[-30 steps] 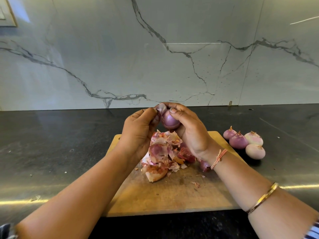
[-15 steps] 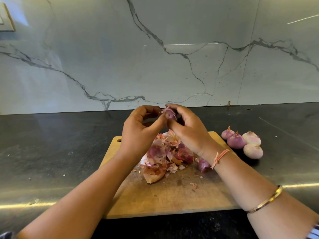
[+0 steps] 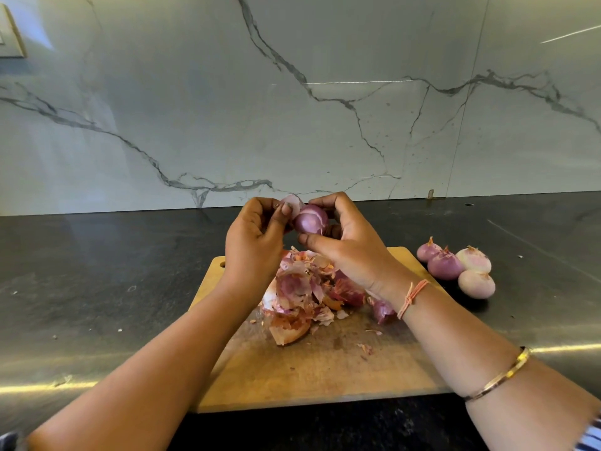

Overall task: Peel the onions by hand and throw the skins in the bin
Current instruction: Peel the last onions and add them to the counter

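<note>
The left hand (image 3: 257, 244) is curled, thumb and forefinger pinching a pale flap of skin (image 3: 291, 203) that is attached to the onion (image 3: 311, 219). The onion sits between both hands, above the heap of skins (image 3: 305, 291) on the cutting board (image 3: 325, 379). The right hand (image 3: 353, 247) cups it with fingers curled round. Four peeled onions (image 3: 455, 266) lie on the counter (image 3: 97, 288) further right.

Both bare forearms reach forward from the lower corners and converge, the grips raised side by side. The left grip (image 3: 257, 242) is curled, its back toward the camera, thumb and forefinger pinching a skin (image 3: 292, 201). The right grip (image 3: 353, 252) cups an onion (image 3: 310, 219), fingers arched over it, thumb below. The grips almost touch.
</note>
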Demonstrator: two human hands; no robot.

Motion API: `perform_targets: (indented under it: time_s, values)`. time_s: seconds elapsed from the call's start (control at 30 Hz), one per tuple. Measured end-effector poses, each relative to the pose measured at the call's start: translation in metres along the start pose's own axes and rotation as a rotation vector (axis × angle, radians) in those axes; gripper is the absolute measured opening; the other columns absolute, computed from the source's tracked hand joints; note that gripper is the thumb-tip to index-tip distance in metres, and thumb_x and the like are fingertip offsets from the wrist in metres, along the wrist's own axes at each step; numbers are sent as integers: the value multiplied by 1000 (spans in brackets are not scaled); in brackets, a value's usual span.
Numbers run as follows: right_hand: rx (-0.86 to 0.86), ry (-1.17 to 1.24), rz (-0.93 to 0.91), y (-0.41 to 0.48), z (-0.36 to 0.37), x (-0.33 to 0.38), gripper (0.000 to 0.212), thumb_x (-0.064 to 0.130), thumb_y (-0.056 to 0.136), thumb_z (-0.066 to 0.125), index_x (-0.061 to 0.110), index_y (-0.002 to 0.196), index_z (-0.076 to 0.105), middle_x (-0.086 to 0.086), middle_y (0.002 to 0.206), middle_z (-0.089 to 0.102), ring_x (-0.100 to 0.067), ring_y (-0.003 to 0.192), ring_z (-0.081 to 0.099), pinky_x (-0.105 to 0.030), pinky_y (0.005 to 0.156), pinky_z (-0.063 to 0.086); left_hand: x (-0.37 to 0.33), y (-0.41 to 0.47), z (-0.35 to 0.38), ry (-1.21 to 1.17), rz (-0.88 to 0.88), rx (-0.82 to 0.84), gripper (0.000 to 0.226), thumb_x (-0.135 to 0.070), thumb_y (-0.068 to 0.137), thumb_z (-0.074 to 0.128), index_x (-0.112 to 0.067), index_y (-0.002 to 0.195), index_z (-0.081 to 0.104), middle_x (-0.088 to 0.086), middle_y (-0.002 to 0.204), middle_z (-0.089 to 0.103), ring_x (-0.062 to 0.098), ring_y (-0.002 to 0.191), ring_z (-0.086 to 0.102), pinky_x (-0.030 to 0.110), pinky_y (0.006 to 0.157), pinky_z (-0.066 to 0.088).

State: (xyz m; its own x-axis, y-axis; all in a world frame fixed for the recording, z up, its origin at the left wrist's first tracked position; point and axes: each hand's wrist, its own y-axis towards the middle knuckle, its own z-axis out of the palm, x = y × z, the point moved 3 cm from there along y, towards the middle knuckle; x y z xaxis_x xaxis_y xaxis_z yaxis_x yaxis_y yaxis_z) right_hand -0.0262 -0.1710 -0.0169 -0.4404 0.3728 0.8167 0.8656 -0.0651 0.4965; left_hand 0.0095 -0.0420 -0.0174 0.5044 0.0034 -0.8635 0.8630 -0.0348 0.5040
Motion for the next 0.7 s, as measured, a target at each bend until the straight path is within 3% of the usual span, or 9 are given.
perform_targets:
  time_s: [0.2, 0.33, 0.43, 0.53, 0.6, 0.7]
  values:
    - [20, 69, 12, 1, 1, -3, 38, 7, 81, 72, 16, 112, 51, 2, 107, 60, -13, 100, 60, -38, 95, 52, 2, 4, -2, -3, -34, -40, 8, -19, 97, 51, -15, 92, 56, 1, 88, 66, 18, 89, 66, 42, 86, 55]
    - [39, 135, 29, 1, 1, -7, 38, 7, 79, 73, 23, 107, 53, -1, 109, 60, -18, 104, 60, -42, 95, 52, 4, 5, -4, -120, -102, -36, 10, -18, 97, 49, -16, 89, 55, 3, 87, 65, 14, 82, 66, 28, 80, 55]
    - [53, 204, 41, 2, 1, -8, 40, 10, 74, 73, 25, 106, 54, -6, 112, 61, -19, 103, 60, -35, 90, 53, 4, 6, -3, -221, -141, -30, 11, -16, 98, 48, -12, 91, 56, 4, 85, 64, 8, 75, 64, 17, 70, 54]
    - [90, 317, 59, 2, 1, -8, 40, -1, 77, 70, 20, 106, 55, -12, 115, 61, -19, 101, 59, -29, 84, 52, 3, 8, -2, -344, -175, -8, 15, -14, 99, 44, -4, 97, 55, 4, 80, 62, 6, 67, 62, 17, 69, 55]
    - [107, 378, 78, 2, 1, -7, 41, 4, 70, 71, 19, 106, 56, -11, 112, 61, -18, 99, 60, -26, 79, 52, 3, 7, -1, -407, -204, 15, 18, -13, 100, 41, 0, 103, 54, 3, 78, 61, 6, 65, 60, 17, 68, 55]
    - [132, 459, 103, 1, 1, -6, 40, 7, 66, 66, 19, 103, 57, -9, 105, 61, -19, 94, 60, -25, 77, 53, 3, 6, -3, -494, -270, -3, 19, -13, 101, 39, -6, 93, 54, 1, 72, 59, 4, 58, 58, 16, 62, 54]
